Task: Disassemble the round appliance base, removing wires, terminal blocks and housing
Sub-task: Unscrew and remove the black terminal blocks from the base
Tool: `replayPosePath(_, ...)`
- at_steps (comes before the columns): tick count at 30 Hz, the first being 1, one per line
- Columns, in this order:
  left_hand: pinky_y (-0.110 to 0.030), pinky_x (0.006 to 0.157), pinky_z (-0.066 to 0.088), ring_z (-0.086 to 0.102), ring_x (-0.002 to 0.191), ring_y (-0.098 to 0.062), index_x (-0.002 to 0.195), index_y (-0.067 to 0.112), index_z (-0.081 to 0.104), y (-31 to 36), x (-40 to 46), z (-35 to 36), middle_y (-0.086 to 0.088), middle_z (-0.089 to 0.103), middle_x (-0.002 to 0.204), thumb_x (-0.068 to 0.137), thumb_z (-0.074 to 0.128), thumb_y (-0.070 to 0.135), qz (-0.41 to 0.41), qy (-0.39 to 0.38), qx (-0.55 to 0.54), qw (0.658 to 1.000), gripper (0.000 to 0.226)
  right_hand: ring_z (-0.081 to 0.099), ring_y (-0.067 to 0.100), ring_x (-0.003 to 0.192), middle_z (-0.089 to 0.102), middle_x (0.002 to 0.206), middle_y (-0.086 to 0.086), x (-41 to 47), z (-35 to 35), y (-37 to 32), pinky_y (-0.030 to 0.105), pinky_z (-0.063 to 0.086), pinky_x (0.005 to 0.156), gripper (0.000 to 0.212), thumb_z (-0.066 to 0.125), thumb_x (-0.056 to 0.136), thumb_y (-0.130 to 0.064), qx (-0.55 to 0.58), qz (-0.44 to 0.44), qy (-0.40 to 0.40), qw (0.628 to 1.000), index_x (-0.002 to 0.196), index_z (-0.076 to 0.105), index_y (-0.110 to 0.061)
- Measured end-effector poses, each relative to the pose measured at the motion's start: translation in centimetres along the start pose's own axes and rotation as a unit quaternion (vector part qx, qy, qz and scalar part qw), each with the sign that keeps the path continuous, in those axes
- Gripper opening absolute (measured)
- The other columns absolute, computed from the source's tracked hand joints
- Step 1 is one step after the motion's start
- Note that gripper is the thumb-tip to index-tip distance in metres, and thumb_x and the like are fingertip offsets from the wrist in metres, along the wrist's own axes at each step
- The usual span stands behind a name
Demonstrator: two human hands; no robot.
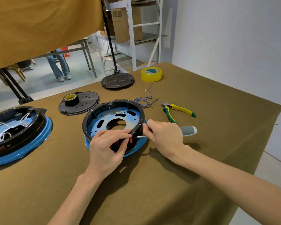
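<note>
Head view. The round base (113, 122) sits open side up at the middle of the bench (201, 159), near the person, so its inside is within reach. The left hand (107, 148) curls over the near rim, gripping red-sleeved wires (131, 140), probably to steady them. The right hand (165, 133) pinches a thin metal tool (140, 136) against the rim beside them. Loose blue wires (144, 101) and pliers (177, 111) lie behind, set clear of the work.

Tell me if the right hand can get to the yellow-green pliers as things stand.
Probably yes. The pliers lie in the open on the cloth just beyond the right hand, nothing between them. But that hand is pinching a thin white wire at the base's rim and must release it first.
</note>
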State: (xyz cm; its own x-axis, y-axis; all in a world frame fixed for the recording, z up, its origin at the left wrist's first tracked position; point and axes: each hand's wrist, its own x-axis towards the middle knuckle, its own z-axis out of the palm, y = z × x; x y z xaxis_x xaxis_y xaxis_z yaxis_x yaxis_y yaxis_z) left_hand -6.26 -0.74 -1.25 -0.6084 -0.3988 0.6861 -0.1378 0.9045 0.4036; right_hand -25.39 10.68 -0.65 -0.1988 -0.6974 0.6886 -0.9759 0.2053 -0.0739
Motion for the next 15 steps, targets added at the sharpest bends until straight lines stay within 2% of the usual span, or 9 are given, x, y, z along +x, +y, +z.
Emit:
replayPosePath(2,-0.019,0.101,0.041,0.066,0.110,0.006,0.107,0.028,0.079,0.1,0.0,-0.1,0.017,0.075,0.114,0.092,0.065,0.034,-0.004,0.000,-0.002,1.000,0.021,0.043,0.012,0.042,0.045,0.053,-0.010,0.3,-0.3,0.0,0.028,0.036,0.040,0.037,0.049,0.103,-0.032,-0.010,-0.011,0.018,1.000,0.069,0.049,-0.019)
replayPosePath(5,-0.019,0.101,0.042,0.065,0.110,0.007,0.107,0.029,0.078,0.2,0.1,-0.1,0.019,0.074,0.114,0.091,0.066,0.036,-0.007,-0.003,-0.002,1.000,0.021,0.035,0.009,0.043,0.042,0.053,-0.011,1.4,-0.1,0.7,0.023,0.026,0.043,0.035,0.056,0.100,-0.024,0.012,-0.081,0.042,0.996,0.066,0.050,-0.019)
replayPosePath(10,-0.019,0.100,0.042,0.064,0.110,0.008,0.108,0.028,0.078,0.1,0.1,-0.2,0.019,0.074,0.115,0.090,0.067,0.036,-0.007,-0.008,0.000,1.000,0.023,0.037,0.015,0.045,0.046,0.053,-0.002,4.1,1.9,2.4,0.030,0.036,0.040,0.035,0.052,0.099,-0.018,0.069,-0.189,0.051,0.978,0.065,0.049,-0.014)
replayPosePath(15,-0.020,0.101,0.042,0.064,0.111,0.007,0.109,0.028,0.077,0.1,0.1,-0.3,0.019,0.074,0.116,0.089,0.067,0.036,-0.006,-0.015,0.003,1.000,0.024,0.034,0.012,0.050,0.050,0.058,-0.001,4.1,2.9,2.6,0.028,0.038,0.043,0.029,0.053,0.099,-0.017,0.099,-0.183,0.034,0.977,0.070,0.053,-0.011)
